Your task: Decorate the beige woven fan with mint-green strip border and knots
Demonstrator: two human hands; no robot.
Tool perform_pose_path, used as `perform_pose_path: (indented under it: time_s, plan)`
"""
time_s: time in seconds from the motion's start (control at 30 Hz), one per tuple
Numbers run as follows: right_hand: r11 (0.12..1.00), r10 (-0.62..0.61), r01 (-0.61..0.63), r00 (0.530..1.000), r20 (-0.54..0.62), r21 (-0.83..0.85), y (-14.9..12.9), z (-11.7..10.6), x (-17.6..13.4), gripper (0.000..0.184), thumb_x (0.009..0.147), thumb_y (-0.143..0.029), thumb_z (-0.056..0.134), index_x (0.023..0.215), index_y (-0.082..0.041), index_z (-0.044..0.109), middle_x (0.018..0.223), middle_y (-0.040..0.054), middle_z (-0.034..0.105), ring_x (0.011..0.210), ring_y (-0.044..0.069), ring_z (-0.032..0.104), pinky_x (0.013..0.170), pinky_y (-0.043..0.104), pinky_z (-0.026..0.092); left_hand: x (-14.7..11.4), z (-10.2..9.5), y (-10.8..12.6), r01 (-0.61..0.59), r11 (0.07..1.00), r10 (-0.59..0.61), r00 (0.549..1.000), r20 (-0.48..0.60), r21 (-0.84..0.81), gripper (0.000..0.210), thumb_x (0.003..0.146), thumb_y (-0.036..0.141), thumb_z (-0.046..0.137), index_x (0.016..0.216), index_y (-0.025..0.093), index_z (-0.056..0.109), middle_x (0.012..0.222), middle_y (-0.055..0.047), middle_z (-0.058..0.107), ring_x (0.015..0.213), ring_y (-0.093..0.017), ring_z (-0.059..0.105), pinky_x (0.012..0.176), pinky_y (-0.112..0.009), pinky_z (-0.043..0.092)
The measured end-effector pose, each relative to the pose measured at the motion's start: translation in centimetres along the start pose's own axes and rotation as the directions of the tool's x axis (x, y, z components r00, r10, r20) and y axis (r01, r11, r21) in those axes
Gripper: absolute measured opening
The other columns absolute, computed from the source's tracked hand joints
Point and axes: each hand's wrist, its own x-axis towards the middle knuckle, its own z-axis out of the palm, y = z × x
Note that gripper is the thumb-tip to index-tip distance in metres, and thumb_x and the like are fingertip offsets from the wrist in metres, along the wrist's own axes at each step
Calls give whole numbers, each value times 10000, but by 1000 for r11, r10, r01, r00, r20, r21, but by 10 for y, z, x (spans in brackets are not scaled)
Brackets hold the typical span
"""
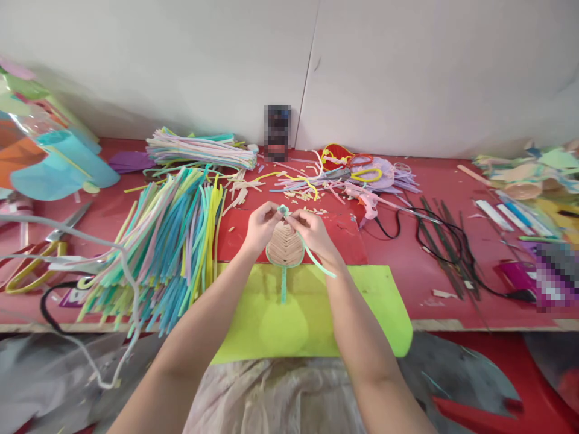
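My left hand (pixel 262 228) pinches a small mint-green coil (pixel 283 210), apparently wound from pipe cleaner. Close beside it, the fingers of my right hand (pixel 311 230) are closed on the mint-green pipe cleaner (pixel 319 261), whose loose end hangs below the palm toward the wrist. Just under both hands is a leaf shape (pixel 284 246) of beige pipe cleaners with a green edge. Its green stem (pixel 283 284) points toward me, over a lime-green sheet (pixel 362 313). Whether the coil touches the leaf's tip I cannot tell.
A large heap of coloured pipe cleaners (pixel 176 247) lies left, with scissors (pixel 49 241) beyond it. A pink glue gun (pixel 366 202) and its black cable (pixel 434 226) lie right. A red sheet (pixel 335 238) is under the work. A blurred upright device (pixel 277 132) leans at the wall.
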Motion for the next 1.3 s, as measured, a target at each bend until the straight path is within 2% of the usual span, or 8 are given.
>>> perform_pose_path:
  time_s: [0.1, 0.27, 0.4, 0.67, 0.83, 1.0, 1.13, 1.3]
  plan:
    - [1000, 11, -11, 1000, 14, -1, 3, -2, 1, 261, 821, -431, 553, 708, -196, 558, 630, -31, 511, 627, 121, 492, 621, 251, 379, 2, -2, 2, 59, 998, -58, 998, 30, -29, 250, 782, 399, 607, 695, 172, 549, 655, 8, 556, 642, -115, 519, 637, -247, 421]
    - [1000, 21, -21, 997, 74, 7, 5, -7, -1, 218, 814, -390, 557, 730, -190, 578, 663, -24, 540, 654, 124, 500, 641, 252, 384, 10, -10, -4, 140, 990, -137, 970, 202, 0, 262, 753, 419, 617, 706, 164, 584, 662, -1, 584, 655, -129, 560, 681, -269, 446]
    - [999, 37, -37, 995, 88, 7, 5, -10, -1, 197, 804, -370, 567, 738, -187, 598, 678, -19, 559, 657, 124, 504, 639, 254, 379, 12, -13, -10, 200, 979, -189, 960, 208, -34, 371, 818, 511, 515, 736, 159, 597, 678, -22, 606, 649, -143, 583, 688, -291, 469]
    - [997, 68, -71, 992, 105, 26, 3, -11, -2, 217, 798, -390, 572, 718, -189, 589, 649, -34, 529, 625, 111, 479, 619, 254, 365, 11, -15, -3, 42, 969, -103, 964, 244, 243, 337, 821, 487, 546, 743, 164, 606, 668, -5, 594, 650, -128, 548, 629, -243, 405]
    - [998, 45, -48, 993, 106, 29, 2, -12, -3, 207, 801, -379, 578, 736, -186, 611, 668, -23, 549, 650, 118, 497, 631, 257, 374, 11, -15, -9, 42, 981, -81, 976, 202, 191, 390, 869, 500, 457, 718, 162, 580, 661, -10, 583, 637, -132, 543, 615, -249, 415]
    - [998, 21, -24, 998, 61, 57, 1, -13, -1, 221, 814, -399, 578, 768, -188, 623, 669, -21, 549, 652, 118, 500, 637, 250, 377, 10, -11, -13, 152, 986, -163, 962, 218, 65, 466, 895, 516, 380, 717, 143, 595, 672, -46, 620, 648, -146, 584, 676, -276, 461]
    - [1000, -1, 0, 1000, 9, 27, 3, -14, 0, 273, 824, -446, 561, 745, -191, 618, 662, -18, 550, 657, 122, 502, 649, 251, 383, 10, -11, -10, 84, 994, -99, 963, 250, 70, 383, 898, 455, 413, 771, 147, 604, 710, -38, 620, 660, -135, 576, 676, -265, 458]
    - [1000, 1, -1, 1000, 19, 10, 4, -14, 1, 276, 821, -458, 568, 757, -197, 633, 665, -12, 561, 657, 125, 505, 641, 252, 385, 11, -13, -10, 20, 987, -55, 973, 224, 157, 265, 883, 368, 458, 764, 161, 573, 697, -5, 582, 673, -126, 551, 662, -248, 435]
